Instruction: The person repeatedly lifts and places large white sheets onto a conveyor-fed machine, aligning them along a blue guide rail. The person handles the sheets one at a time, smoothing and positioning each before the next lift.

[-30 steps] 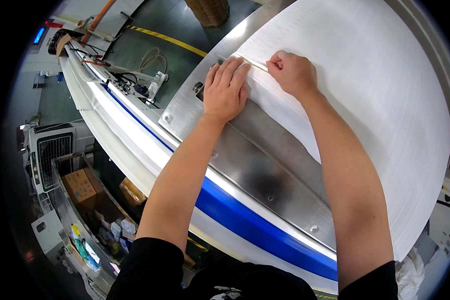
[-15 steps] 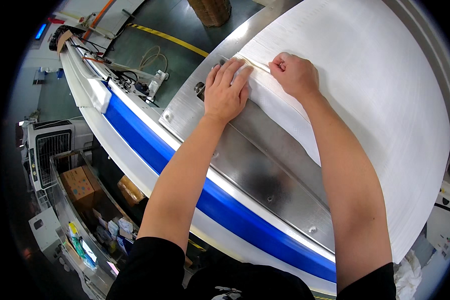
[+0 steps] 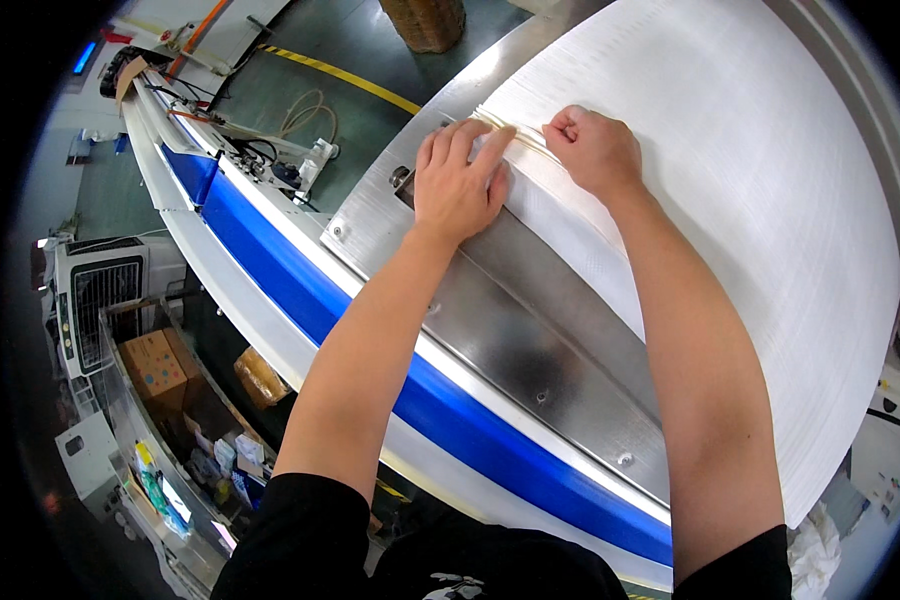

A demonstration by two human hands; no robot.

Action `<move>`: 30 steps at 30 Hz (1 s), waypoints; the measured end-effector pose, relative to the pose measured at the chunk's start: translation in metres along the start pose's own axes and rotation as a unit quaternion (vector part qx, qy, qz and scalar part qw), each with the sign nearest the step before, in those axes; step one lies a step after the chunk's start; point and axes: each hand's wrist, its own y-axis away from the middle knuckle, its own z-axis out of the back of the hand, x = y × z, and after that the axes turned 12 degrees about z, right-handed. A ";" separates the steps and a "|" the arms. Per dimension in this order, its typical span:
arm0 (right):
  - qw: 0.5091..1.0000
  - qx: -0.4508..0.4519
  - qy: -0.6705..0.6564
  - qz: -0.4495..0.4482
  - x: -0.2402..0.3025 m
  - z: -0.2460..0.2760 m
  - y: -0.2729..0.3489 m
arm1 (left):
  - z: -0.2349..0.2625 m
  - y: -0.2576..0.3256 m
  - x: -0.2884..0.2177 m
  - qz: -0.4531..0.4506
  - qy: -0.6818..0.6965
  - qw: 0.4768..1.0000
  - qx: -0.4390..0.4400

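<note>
A large stack of thin white sheets (image 3: 750, 200) lies on a brushed metal table (image 3: 510, 320). My left hand (image 3: 460, 180) rests at the near-left edge of the stack, its fingers spread and the index fingertip on the sheets' layered edge. My right hand (image 3: 595, 150) sits on the stack just to the right, curled closed with the thumb against the fingers. Whatever it may hold is hidden. Between the hands the edges of several layers stand slightly apart. A white strip of sheet (image 3: 580, 240) runs from beneath my hands toward my right forearm.
A blue conveyor belt (image 3: 280, 270) with white side rails runs along the table's near-left side. A metal latch (image 3: 400, 178) sits beside my left hand. At the lower left is a metal bin with a cardboard box (image 3: 155, 365); a brown roll (image 3: 425, 22) stands on the floor beyond.
My left hand has shifted slightly right, its index finger further over the layered edge, where the layers now show more apart. A white piece on the belt at upper left has moved off, baring blue.
</note>
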 end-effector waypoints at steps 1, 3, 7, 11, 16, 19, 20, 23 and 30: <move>1.000 0.008 0.000 -0.003 0.002 -0.001 0.000 | 0.001 0.000 0.002 -0.006 -0.004 1.000 -0.004; 1.000 0.018 0.004 -0.011 0.002 0.001 0.000 | 0.003 0.000 0.004 -0.015 -0.011 1.000 -0.002; 0.995 -0.061 -0.069 0.032 0.004 0.003 0.020 | 0.018 -0.002 0.006 -0.062 -0.033 0.997 0.038; 0.995 -0.086 -0.041 0.003 0.032 0.025 0.114 | 0.034 -0.015 0.014 -0.138 -0.042 0.976 0.164; 0.974 -0.055 0.147 -0.166 -0.020 0.080 0.270 | 0.051 -0.032 0.019 -0.170 -0.193 0.927 0.273; 0.946 -0.051 0.229 -0.223 -0.083 0.135 0.391 | 0.049 -0.054 -0.014 -0.139 -0.285 0.859 0.402; 0.935 -0.053 0.249 -0.246 -0.105 0.157 0.437 | 0.050 -0.061 -0.047 -0.115 -0.297 0.836 0.446; 0.884 -0.012 0.310 -0.350 -0.162 0.214 0.556 | 0.029 -0.059 -0.083 -0.108 -0.388 0.789 0.464; 0.776 0.090 0.273 -0.561 -0.248 0.324 0.728 | -0.018 -0.059 -0.004 -0.166 -0.394 0.824 0.371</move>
